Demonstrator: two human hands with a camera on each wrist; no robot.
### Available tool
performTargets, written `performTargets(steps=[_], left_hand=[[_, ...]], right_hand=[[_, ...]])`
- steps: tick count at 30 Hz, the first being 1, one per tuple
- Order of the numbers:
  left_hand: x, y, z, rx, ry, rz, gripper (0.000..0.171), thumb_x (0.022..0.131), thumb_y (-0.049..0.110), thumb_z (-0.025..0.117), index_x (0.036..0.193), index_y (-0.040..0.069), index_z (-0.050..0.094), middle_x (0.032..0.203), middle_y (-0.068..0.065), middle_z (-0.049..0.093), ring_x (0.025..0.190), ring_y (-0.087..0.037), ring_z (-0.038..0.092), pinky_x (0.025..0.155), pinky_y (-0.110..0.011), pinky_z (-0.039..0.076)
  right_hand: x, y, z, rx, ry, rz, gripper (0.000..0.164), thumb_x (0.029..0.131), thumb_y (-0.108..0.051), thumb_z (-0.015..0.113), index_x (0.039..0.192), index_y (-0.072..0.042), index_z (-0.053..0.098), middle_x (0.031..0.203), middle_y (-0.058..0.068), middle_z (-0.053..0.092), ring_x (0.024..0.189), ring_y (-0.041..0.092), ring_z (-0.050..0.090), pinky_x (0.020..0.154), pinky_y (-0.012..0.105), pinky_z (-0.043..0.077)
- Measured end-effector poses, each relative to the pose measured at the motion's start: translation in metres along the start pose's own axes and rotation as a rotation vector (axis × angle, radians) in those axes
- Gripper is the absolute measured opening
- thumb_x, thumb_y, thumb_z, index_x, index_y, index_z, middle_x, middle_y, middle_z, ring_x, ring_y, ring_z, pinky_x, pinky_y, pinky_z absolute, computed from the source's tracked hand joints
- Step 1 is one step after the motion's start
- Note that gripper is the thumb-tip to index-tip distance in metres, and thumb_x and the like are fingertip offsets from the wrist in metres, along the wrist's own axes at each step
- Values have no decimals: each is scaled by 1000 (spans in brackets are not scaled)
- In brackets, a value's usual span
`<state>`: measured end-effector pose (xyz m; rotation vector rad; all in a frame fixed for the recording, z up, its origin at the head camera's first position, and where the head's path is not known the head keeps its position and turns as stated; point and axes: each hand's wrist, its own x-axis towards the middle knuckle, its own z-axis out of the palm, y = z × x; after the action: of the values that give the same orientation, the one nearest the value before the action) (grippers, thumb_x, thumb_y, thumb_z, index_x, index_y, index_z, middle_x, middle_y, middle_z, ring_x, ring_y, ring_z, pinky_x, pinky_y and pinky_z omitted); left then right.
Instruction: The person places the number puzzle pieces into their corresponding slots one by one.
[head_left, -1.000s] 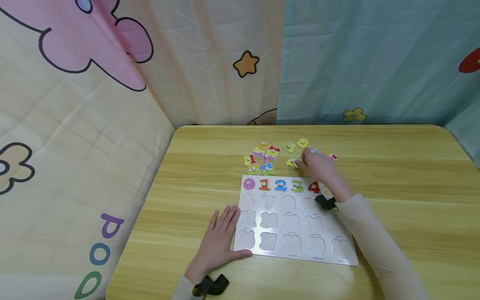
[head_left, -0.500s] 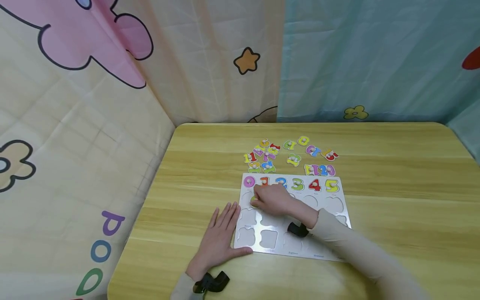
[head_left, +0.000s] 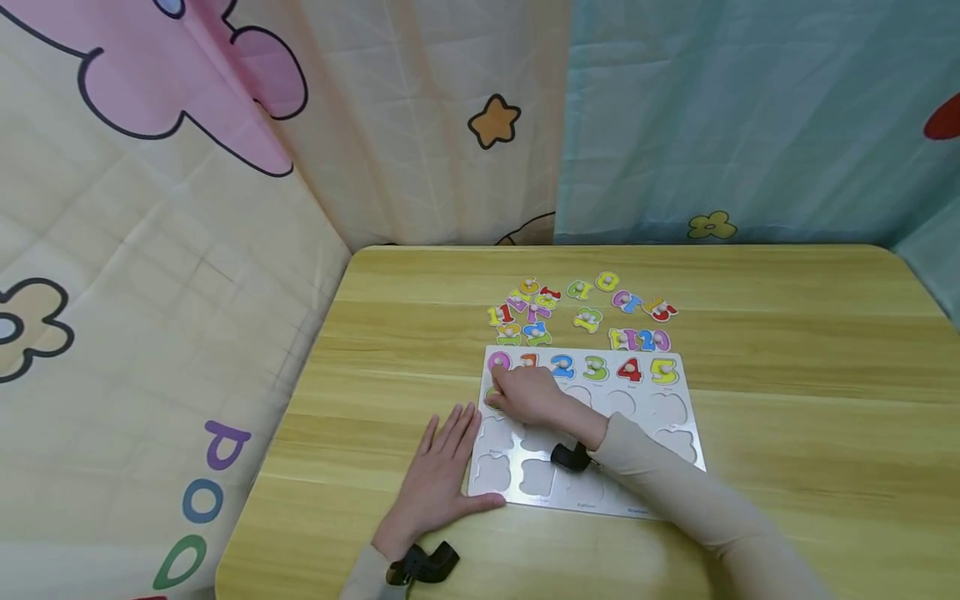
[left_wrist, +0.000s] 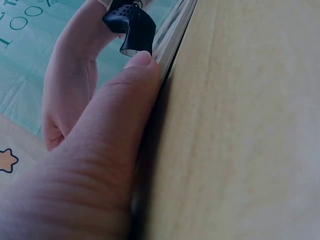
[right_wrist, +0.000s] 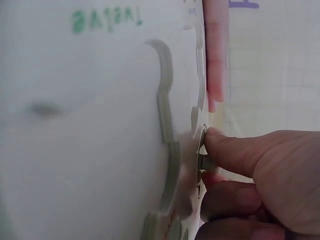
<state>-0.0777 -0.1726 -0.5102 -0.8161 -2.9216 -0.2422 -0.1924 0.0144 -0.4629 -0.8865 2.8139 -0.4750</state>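
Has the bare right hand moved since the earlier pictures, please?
Yes: the right hand moved leftward, from beyond the rectangular white number board to its left part.

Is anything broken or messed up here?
Nothing looks broken or spilled. The loose number pieces lie jumbled and turned different ways beyond the puzzle board, but that seems ordinary while it's unfinished.

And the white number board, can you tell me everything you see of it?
The white board looks thin and shiny, lying flat on the table. Colourful numbers 0 to 5 fill its top row; below are number-shaped hollows, many empty, and small printed words, one a green "Twelve". The left hand rests at its near left corner; the right hand pinches a piece at the second row's first hollow.
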Motion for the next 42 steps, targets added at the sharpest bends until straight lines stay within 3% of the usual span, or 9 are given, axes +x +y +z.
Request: performTargets(steps=[15,19,26,34,38,42], left_hand=[[1,-2,-2,-5,-15,-12,113,76,82,42,152,3,13,157,-10,12,143,-25,6,114,-48,2],[3,-3,-2,15,-15,-3,113,76,83,42,152,3,13,157,-11,12,143,-25,5,114,-48,3],[3,-4,-2,11,2,4,114,75,82,43,151,2,15,157,-11,14,143,-25,7,114,-48,4],[3,-4,-3,18,0,2,114,75,83,42,151,3,14,157,-11,14,143,-25,7,114,-48,4],[2,-3,-3,2,0,4,114,75,83,42,151,3,14,157,-12,14,143,-25,7,114,-48,4],[1,-1,-1,-18,8,14,114,75,82,43,151,2,15,156,-12,15,143,-26,8,114,-49,4]], right_hand=[[4,-8,-3,-36,-51,55,24,93,-36,60,90,-14,51,62,1,53,64,24,59,51,37,42],[2,-9,-3,-26,-24,79,26,93,-35,60,97,-10,54,66,5,58,65,26,61,51,39,44],[2,-7,2,-5,30,67,25,92,-35,61,92,-11,53,60,1,53,59,23,57,49,37,41],[3,-7,-1,-3,-9,68,25,93,-37,59,86,-15,50,59,-1,50,57,20,54,50,36,41],[2,0,-7,41,-54,28,29,90,-42,62,80,-18,48,58,-5,48,56,14,50,50,32,38],[7,20,-21,129,-105,-93,32,90,-43,62,75,-18,50,58,-6,48,54,11,47,49,28,35]])
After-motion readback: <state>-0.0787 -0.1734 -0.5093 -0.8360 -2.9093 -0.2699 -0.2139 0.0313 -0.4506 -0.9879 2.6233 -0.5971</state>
